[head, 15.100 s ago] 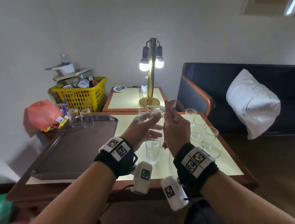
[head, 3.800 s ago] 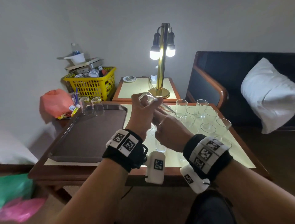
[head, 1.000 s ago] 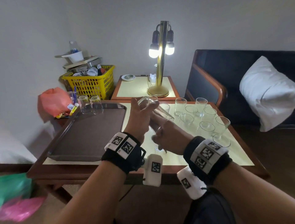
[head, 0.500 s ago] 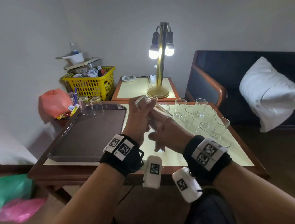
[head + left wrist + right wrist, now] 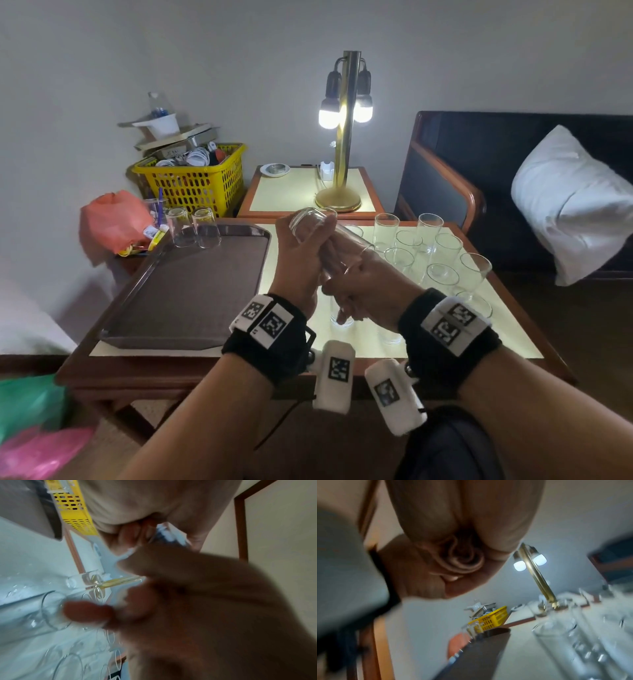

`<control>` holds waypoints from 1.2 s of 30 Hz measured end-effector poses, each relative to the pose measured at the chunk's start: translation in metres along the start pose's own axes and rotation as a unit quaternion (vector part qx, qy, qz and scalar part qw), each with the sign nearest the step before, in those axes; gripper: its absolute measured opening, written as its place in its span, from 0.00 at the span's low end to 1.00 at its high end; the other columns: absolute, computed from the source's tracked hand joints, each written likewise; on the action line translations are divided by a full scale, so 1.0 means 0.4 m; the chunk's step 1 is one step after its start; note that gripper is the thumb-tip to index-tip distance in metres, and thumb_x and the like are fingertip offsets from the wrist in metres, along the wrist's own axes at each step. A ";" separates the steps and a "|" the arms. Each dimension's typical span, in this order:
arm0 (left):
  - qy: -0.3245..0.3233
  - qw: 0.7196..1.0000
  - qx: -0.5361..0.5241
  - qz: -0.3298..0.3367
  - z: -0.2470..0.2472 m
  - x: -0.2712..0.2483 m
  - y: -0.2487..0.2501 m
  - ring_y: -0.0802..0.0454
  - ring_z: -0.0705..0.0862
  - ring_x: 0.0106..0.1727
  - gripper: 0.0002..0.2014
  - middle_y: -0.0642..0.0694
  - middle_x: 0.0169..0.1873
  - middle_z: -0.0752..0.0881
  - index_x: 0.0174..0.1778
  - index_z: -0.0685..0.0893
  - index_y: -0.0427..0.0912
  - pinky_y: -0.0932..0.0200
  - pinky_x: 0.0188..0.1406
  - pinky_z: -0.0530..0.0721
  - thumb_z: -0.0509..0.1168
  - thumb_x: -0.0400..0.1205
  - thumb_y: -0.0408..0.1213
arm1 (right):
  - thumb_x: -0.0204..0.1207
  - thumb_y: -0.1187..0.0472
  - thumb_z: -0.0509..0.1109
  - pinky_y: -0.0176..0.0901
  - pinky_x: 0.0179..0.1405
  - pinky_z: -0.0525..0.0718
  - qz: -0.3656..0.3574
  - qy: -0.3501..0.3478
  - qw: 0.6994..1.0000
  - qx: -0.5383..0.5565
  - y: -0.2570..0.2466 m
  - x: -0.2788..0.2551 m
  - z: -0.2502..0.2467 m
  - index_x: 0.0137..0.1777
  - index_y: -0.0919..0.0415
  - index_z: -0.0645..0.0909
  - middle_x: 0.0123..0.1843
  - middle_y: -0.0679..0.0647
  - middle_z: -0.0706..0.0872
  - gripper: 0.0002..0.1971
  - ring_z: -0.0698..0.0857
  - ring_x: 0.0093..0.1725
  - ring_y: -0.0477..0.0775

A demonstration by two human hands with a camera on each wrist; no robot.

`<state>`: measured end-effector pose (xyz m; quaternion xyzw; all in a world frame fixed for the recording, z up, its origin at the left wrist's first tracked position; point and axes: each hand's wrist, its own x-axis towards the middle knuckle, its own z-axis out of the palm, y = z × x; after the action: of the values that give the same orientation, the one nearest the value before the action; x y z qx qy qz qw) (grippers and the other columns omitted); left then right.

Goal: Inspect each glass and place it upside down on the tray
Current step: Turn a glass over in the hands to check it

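The left hand (image 5: 301, 260) curls around the base end of a glass (image 5: 329, 236) held tilted above the table, just right of the tray (image 5: 178, 291). The right hand (image 5: 368, 291) has its fingers around the rim end. Two inverted glasses (image 5: 193, 228) stand at the tray's far edge; about a dozen upright glasses (image 5: 428, 253) wait right of it, so most of the task remains
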<state>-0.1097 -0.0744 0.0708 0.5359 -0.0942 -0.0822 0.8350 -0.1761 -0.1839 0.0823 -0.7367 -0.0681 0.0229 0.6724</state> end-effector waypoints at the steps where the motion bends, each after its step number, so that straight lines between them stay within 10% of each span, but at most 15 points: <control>1: -0.006 1.000 -0.012 0.006 0.001 -0.004 -0.004 0.45 0.89 0.53 0.23 0.40 0.56 0.84 0.62 0.75 0.51 0.47 0.46 0.88 0.78 0.76 0.45 | 0.77 0.85 0.64 0.43 0.19 0.84 0.017 -0.011 0.997 0.079 -0.006 -0.009 -0.005 0.73 0.65 0.77 0.30 0.58 0.79 0.27 0.75 0.17 0.52; 3: -0.026 1.000 0.008 -0.002 -0.001 -0.003 -0.005 0.48 0.89 0.47 0.20 0.40 0.53 0.84 0.63 0.74 0.51 0.53 0.39 0.88 0.77 0.81 0.44 | 0.76 0.85 0.63 0.45 0.20 0.84 0.021 -0.020 0.996 0.083 -0.003 -0.011 -0.015 0.73 0.65 0.77 0.33 0.57 0.83 0.28 0.78 0.18 0.53; 5: -0.030 0.998 0.058 -0.016 0.000 0.001 0.010 0.56 0.84 0.33 0.16 0.43 0.43 0.81 0.58 0.71 0.57 0.63 0.28 0.80 0.73 0.84 0.47 | 0.75 0.84 0.62 0.47 0.28 0.90 -0.026 0.009 0.994 -0.105 0.011 -0.002 -0.017 0.81 0.55 0.74 0.65 0.50 0.88 0.36 0.91 0.38 0.63; 8: 0.007 0.998 0.069 -0.004 0.001 0.016 0.023 0.57 0.82 0.33 0.16 0.42 0.46 0.81 0.53 0.69 0.59 0.65 0.26 0.76 0.73 0.83 0.48 | 0.78 0.76 0.62 0.51 0.66 0.87 -0.129 0.035 0.873 -0.468 0.026 0.011 -0.011 0.83 0.51 0.72 0.87 0.45 0.66 0.35 0.81 0.75 0.58; 11: 0.000 0.998 0.056 0.022 0.007 0.016 0.036 0.49 0.83 0.43 0.18 0.39 0.52 0.81 0.56 0.73 0.52 0.60 0.34 0.78 0.77 0.80 0.45 | 0.76 0.78 0.63 0.58 0.55 0.92 -0.133 0.019 0.913 -0.385 0.032 0.019 -0.001 0.84 0.51 0.70 0.85 0.58 0.72 0.37 0.85 0.69 0.68; 13: -0.013 0.999 0.038 0.024 0.007 0.007 0.036 0.48 0.85 0.45 0.21 0.41 0.51 0.82 0.59 0.75 0.51 0.54 0.35 0.82 0.78 0.77 0.48 | 0.75 0.83 0.64 0.53 0.31 0.91 -0.056 -0.003 0.992 -0.116 0.006 0.012 0.000 0.84 0.49 0.70 0.71 0.74 0.80 0.41 0.90 0.40 0.68; 15: -0.020 0.999 0.017 0.027 0.008 0.004 0.032 0.49 0.87 0.45 0.19 0.43 0.51 0.83 0.61 0.75 0.50 0.52 0.37 0.86 0.76 0.81 0.45 | 0.76 0.85 0.64 0.47 0.25 0.88 -0.007 -0.025 0.997 0.067 -0.024 -0.004 -0.004 0.80 0.53 0.74 0.55 0.87 0.77 0.37 0.77 0.22 0.59; 19: -0.020 0.996 0.091 0.003 0.013 0.015 0.036 0.58 0.79 0.30 0.22 0.43 0.46 0.80 0.68 0.71 0.48 0.65 0.21 0.75 0.74 0.84 0.47 | 0.75 0.83 0.62 0.35 0.29 0.87 -0.061 0.038 0.981 -0.180 -0.015 0.000 -0.017 0.83 0.50 0.72 0.76 0.52 0.82 0.39 0.89 0.39 0.70; 22: -0.011 0.996 0.089 -0.001 0.015 0.024 0.044 0.56 0.81 0.33 0.22 0.42 0.47 0.81 0.67 0.70 0.46 0.69 0.19 0.76 0.74 0.84 0.41 | 0.77 0.68 0.57 0.51 0.51 0.92 -0.121 0.055 0.849 -0.511 0.016 0.008 -0.012 0.85 0.46 0.68 0.79 0.53 0.79 0.35 0.90 0.59 0.65; 25: -0.016 0.998 0.069 0.002 0.013 0.013 0.039 0.50 0.84 0.41 0.23 0.38 0.51 0.81 0.64 0.72 0.48 0.60 0.29 0.81 0.78 0.80 0.43 | 0.76 0.74 0.60 0.49 0.38 0.91 -0.088 0.023 0.942 -0.323 0.015 0.015 -0.003 0.84 0.43 0.65 0.77 0.56 0.81 0.38 0.93 0.50 0.59; 27: -0.012 1.000 0.022 0.006 0.012 -0.001 0.029 0.45 0.87 0.46 0.27 0.36 0.53 0.83 0.65 0.74 0.50 0.47 0.39 0.88 0.81 0.75 0.46 | 0.76 0.83 0.64 0.44 0.26 0.88 -0.032 -0.006 0.997 -0.074 -0.006 -0.004 0.001 0.79 0.53 0.74 0.50 0.77 0.84 0.35 0.84 0.24 0.54; 29: -0.018 1.000 0.002 0.010 0.011 -0.007 0.021 0.45 0.90 0.49 0.27 0.39 0.54 0.85 0.66 0.74 0.50 0.41 0.47 0.90 0.79 0.75 0.47 | 0.76 0.85 0.64 0.45 0.23 0.87 -0.009 -0.014 0.999 0.052 -0.024 -0.019 -0.003 0.71 0.64 0.79 0.33 0.72 0.78 0.26 0.75 0.17 0.52; 31: -0.035 0.998 0.043 -0.006 0.008 -0.002 0.023 0.50 0.87 0.36 0.22 0.37 0.52 0.83 0.63 0.73 0.54 0.49 0.34 0.84 0.77 0.80 0.50 | 0.76 0.84 0.64 0.46 0.23 0.87 -0.012 0.025 0.999 -0.021 -0.012 -0.010 -0.013 0.72 0.64 0.79 0.37 0.59 0.86 0.27 0.83 0.22 0.55; 34: -0.027 0.994 0.089 -0.049 0.009 0.015 0.035 0.58 0.72 0.22 0.17 0.40 0.41 0.79 0.56 0.67 0.60 0.61 0.20 0.69 0.72 0.84 0.52 | 0.74 0.77 0.63 0.55 0.50 0.93 -0.107 0.072 0.902 -0.412 0.001 0.003 -0.022 0.85 0.51 0.68 0.80 0.51 0.78 0.39 0.89 0.65 0.63; 36: -0.011 0.995 0.091 -0.045 0.012 0.023 0.037 0.57 0.76 0.27 0.20 0.43 0.40 0.79 0.56 0.66 0.59 0.63 0.19 0.71 0.74 0.83 0.49 | 0.74 0.76 0.63 0.47 0.50 0.91 -0.148 0.073 0.827 -0.538 0.012 -0.002 -0.014 0.84 0.57 0.70 0.79 0.54 0.79 0.36 0.91 0.59 0.58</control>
<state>-0.1016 -0.0748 0.0868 0.6120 -0.0862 -0.1168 0.7774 -0.1757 -0.1899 0.0779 -0.9623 -0.1288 -0.1706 0.1680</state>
